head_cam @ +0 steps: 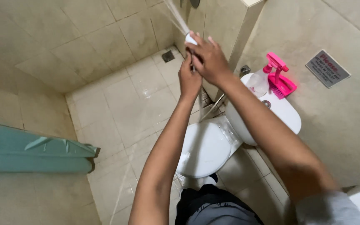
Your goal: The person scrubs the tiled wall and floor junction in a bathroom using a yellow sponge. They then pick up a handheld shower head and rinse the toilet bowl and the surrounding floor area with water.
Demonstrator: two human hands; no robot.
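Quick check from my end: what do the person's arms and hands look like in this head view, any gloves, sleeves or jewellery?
Both hands are bare: no gloves show on the left hand or the right hand, and no rings or watch are visible. Both forearms are uncovered. A short grey sleeve covers the right upper arm at the frame's bottom edge. The left arm's sleeve is out of view.

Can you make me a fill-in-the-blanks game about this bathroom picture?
1. Both hands, left hand and right hand, hold a small white sprayer that shoots out ____.
2. The toilet lid is ____.
3. On the toilet tank stand a spray bottle and a brush coloured ____.

Missing words: water; closed; pink
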